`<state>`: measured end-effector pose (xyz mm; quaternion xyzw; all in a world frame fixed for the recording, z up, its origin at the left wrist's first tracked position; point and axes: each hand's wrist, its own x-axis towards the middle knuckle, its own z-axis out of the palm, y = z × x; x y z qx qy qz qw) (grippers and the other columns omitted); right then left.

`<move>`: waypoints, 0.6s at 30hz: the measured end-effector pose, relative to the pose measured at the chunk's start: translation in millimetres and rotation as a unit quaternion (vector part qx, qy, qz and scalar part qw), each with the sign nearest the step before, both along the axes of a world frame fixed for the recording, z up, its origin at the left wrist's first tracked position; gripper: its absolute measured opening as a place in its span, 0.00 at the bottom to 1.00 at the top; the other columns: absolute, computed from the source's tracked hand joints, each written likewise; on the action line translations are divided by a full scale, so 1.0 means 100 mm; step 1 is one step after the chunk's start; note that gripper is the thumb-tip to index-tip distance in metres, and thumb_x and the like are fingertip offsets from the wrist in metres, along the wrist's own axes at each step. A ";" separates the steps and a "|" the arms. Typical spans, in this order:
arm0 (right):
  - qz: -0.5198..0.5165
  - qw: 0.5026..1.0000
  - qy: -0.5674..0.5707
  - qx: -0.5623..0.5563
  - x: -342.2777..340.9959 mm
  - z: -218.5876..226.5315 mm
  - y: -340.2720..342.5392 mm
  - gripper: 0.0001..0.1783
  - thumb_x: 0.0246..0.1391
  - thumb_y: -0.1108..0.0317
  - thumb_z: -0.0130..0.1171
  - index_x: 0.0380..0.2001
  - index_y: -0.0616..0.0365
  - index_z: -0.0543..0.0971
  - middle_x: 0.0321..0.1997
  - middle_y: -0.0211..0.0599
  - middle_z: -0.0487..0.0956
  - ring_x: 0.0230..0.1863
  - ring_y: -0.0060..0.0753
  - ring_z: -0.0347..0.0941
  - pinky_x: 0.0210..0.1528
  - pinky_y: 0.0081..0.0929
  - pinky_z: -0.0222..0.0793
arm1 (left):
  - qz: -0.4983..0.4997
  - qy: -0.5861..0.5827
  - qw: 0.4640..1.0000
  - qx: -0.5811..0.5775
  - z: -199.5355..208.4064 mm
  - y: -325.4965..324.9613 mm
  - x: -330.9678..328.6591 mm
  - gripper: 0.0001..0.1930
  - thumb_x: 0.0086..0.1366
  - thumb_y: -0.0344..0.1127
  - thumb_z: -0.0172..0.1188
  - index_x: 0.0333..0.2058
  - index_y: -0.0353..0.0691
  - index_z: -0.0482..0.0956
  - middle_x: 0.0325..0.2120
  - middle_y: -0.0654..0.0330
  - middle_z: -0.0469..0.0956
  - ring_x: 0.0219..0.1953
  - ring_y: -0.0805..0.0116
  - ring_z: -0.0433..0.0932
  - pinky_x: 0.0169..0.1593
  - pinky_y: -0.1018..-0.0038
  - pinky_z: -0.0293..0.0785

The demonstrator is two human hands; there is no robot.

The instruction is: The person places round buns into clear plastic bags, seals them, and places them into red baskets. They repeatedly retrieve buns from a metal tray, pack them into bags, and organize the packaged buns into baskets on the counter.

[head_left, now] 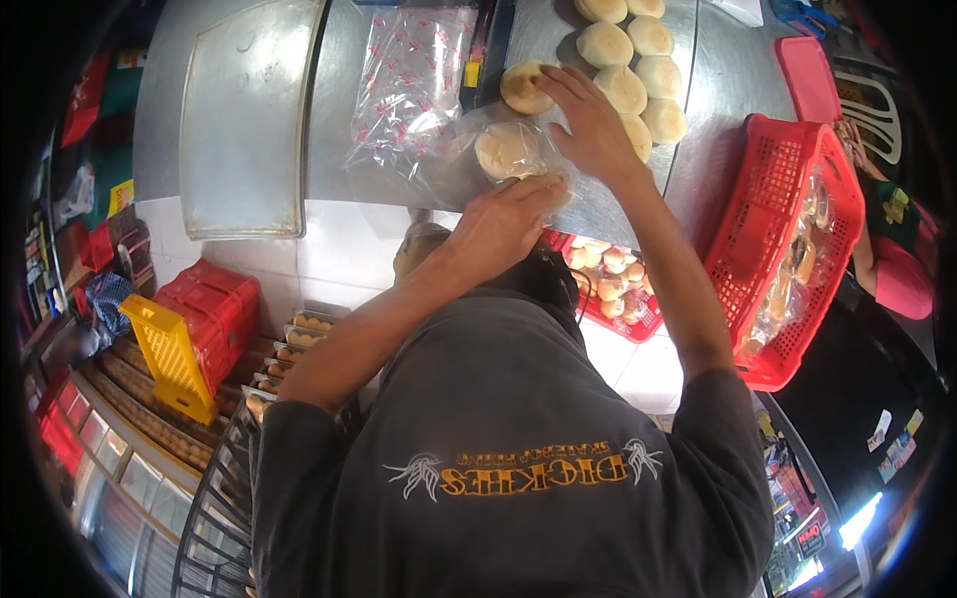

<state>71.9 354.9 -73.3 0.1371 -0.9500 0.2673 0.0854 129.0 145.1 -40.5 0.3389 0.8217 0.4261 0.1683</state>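
My left hand point(510, 216) is closed on the near end of a clear plastic bag point(463, 149), at the front edge of the steel table. Inside the bag lies a round, pale golden bun point(507, 150). My right hand point(596, 128) reaches over the table with its fingers stretched out. Its fingertips touch the right side of another bun point(520, 88), while the thumb stands apart from it. Several more buns point(620, 90) sit in rows just beyond and right of that hand.
A stack of printed clear bags point(414, 80) lies left of the buns, and a metal tray point(246, 120) farther left. Red crates point(743, 239) with bagged bread stand at the right. Below the table is a red basket of buns point(636, 321). Racks of bread point(284, 361) stand at lower left.
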 end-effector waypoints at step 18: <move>-0.292 0.758 -0.259 -0.523 1.43 0.41 -0.14 0.25 0.64 0.61 0.66 0.58 0.65 0.74 0.48 0.38 0.82 0.45 0.26 0.80 0.48 0.24 0.76 | -0.066 -0.171 0.983 0.001 0.28 0.20 -0.39 0.32 0.57 0.20 0.58 0.63 0.42 0.73 0.63 0.52 0.73 0.49 0.50 0.82 0.48 0.64 0.81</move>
